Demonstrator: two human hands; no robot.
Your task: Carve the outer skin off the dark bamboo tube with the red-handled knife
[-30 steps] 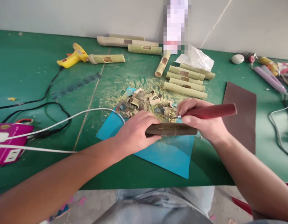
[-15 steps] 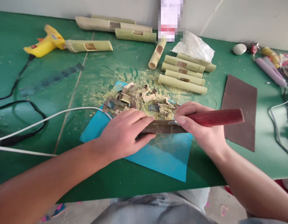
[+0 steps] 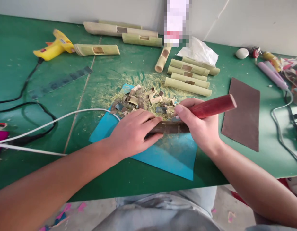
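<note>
My left hand (image 3: 135, 131) is closed over the left end of a dark brown bamboo piece (image 3: 171, 127) and presses it flat on a blue sheet (image 3: 167, 154). My right hand (image 3: 198, 126) grips a carving tool by its red wooden handle (image 3: 212, 106). The tool's metal tip rests on top of the bamboo piece, beside my left fingers. Just behind the hands lies a heap of bamboo chips and pale sawdust (image 3: 143, 99).
Several pale green bamboo tubes with cut slots (image 3: 188, 78) lie behind, more (image 3: 119, 30) by the wall. A yellow glue gun (image 3: 55, 48), black and white cables (image 3: 42, 123), brown sandpaper (image 3: 242, 114), white plastic (image 3: 198, 53) and purple pens (image 3: 272, 75) surround the green table (image 3: 25, 83).
My right hand has drawn left along the bamboo piece, closer to my left hand, and the red handle now tilts up at its far end. The camera view shifted slightly.
</note>
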